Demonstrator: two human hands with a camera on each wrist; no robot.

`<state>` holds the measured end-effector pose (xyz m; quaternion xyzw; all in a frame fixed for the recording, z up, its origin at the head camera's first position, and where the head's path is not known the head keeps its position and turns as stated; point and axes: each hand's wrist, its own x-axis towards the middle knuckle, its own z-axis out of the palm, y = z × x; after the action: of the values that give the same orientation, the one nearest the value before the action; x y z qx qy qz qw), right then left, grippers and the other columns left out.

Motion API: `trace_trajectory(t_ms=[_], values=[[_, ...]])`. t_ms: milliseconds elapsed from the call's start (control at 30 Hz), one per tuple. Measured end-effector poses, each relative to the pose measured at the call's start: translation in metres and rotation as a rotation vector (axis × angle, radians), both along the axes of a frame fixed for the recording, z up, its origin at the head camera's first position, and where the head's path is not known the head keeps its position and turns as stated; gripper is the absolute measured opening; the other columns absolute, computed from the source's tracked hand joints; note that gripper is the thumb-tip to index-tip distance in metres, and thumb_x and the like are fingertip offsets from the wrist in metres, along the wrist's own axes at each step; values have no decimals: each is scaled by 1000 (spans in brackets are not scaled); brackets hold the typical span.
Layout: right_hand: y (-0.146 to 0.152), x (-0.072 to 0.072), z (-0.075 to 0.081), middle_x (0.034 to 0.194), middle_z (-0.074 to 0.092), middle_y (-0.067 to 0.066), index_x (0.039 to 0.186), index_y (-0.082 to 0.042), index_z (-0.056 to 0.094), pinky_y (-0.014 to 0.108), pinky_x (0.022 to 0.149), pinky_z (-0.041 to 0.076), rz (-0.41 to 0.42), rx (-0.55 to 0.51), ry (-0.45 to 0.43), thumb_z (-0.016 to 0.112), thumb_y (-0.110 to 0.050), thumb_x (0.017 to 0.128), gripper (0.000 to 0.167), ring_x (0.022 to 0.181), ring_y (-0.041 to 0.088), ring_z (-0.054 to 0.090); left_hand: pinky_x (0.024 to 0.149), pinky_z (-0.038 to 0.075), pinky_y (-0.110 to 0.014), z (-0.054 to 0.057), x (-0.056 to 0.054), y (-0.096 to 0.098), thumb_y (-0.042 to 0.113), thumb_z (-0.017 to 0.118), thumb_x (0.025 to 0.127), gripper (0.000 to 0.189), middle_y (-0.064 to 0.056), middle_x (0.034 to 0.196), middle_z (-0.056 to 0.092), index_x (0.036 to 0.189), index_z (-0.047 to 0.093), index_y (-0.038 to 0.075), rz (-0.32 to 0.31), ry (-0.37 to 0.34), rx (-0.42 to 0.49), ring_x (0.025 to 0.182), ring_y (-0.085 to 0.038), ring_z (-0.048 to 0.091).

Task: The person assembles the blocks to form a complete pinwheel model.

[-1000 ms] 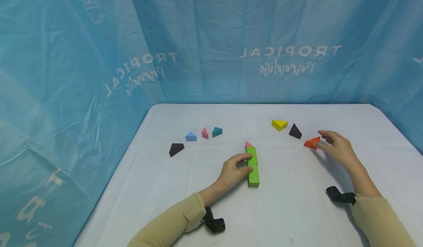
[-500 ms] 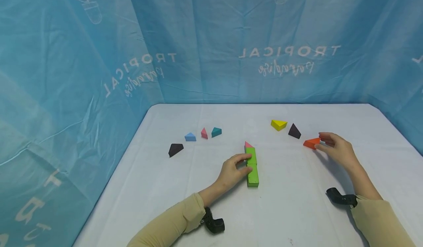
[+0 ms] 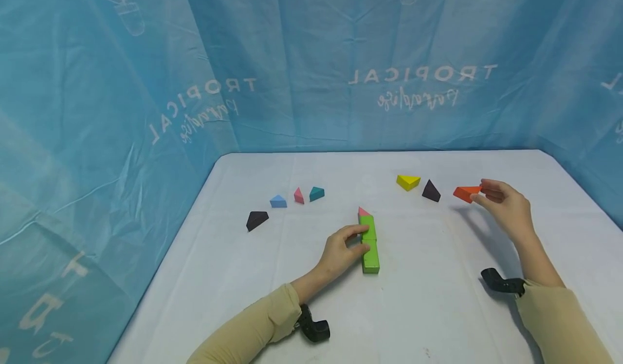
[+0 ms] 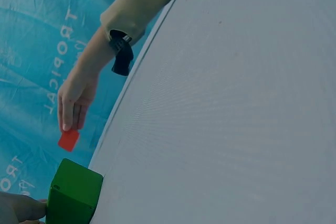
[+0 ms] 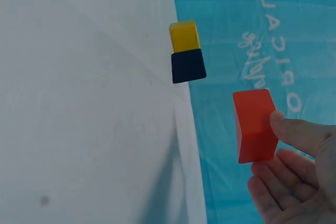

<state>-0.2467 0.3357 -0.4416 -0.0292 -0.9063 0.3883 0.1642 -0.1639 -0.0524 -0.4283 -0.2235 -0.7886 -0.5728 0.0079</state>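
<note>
Two green blocks [image 3: 370,256] lie end to end on the table, and a small pink wedge [image 3: 363,211] sits at their far end. My left hand [image 3: 340,253] touches their left side, its index fingertip by the far block and its thumb by the near one. In the left wrist view a green block [image 4: 76,190] fills the lower left corner. At the right, my right hand [image 3: 508,210] pinches an orange triangular block [image 3: 466,193] between thumb and fingers, above the table. The right wrist view shows the thumb on the orange block [image 5: 254,124].
A yellow triangular block [image 3: 408,182] and a black block [image 3: 430,191] lie left of the right hand. Farther left are a teal block [image 3: 317,193], a pink one [image 3: 299,196], a light blue one [image 3: 278,202] and another black block [image 3: 256,220]. Blue curtains surround the white table [image 3: 438,310].
My right hand has lifted the orange block off the table, up and slightly right. My left hand stays at the green blocks. The head view has shifted slightly.
</note>
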Motion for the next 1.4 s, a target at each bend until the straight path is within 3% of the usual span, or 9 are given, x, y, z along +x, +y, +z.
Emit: trace_trajectory(t_ms=[133,267,400,700,833,933,1000,1133,1400], values=[[-13,2,12,127,55,18,136,-9,50,30,88,50,4,-104,-21,68,-44,85,65,112,30,55,100,42,-41,0,-1,0,-6,65,84,38,-23,122,56,121,57,-10,0,-11,9,116,-34,52],[-29,0,19,127,56,13,136,-13,52,17,87,47,-10,-166,-16,70,-43,84,63,112,22,55,99,42,-39,-1,-1,0,-5,65,84,38,-22,122,57,120,58,-10,4,-8,5,116,-34,53],[-49,-1,31,128,54,20,135,-5,50,33,94,46,21,-145,-3,69,-39,86,63,114,32,53,99,42,-40,-1,-1,0,-6,66,84,38,-22,122,57,120,58,-10,-1,-2,7,116,-34,53],[-90,-23,17,127,55,14,132,-6,53,27,93,47,132,-104,77,68,-43,85,62,113,24,55,100,42,-39,1,1,0,-6,66,83,38,-23,122,56,120,57,-11,0,-12,8,116,-35,52],[-116,-21,23,124,55,19,127,2,54,45,94,46,187,-100,82,72,-28,85,55,111,33,55,99,43,-33,-20,-10,0,-1,68,84,38,-18,122,58,121,60,-5,8,7,6,116,-30,53],[-132,-23,23,121,56,20,125,4,55,47,95,45,216,-103,92,73,-20,84,50,108,35,56,99,42,-29,-35,-18,0,4,70,84,39,-13,123,58,122,61,0,8,20,12,116,-25,53],[-141,-23,23,120,56,20,124,4,56,46,95,45,226,-109,93,74,-19,84,49,108,34,56,99,42,-29,-36,-19,0,3,70,84,39,-13,123,58,122,61,0,8,24,10,116,-24,54],[-157,-23,22,119,55,18,123,3,56,46,95,45,241,-149,87,75,-15,83,49,108,34,56,99,42,-32,-31,-17,1,-1,69,83,39,-14,122,58,122,60,-3,14,22,1,116,-26,54],[-175,-20,18,118,57,18,122,4,57,43,95,46,291,-154,70,74,-15,83,47,107,32,56,100,42,-40,-2,-2,1,-6,65,84,37,-23,122,57,120,58,-10,0,-3,5,115,-35,52]])
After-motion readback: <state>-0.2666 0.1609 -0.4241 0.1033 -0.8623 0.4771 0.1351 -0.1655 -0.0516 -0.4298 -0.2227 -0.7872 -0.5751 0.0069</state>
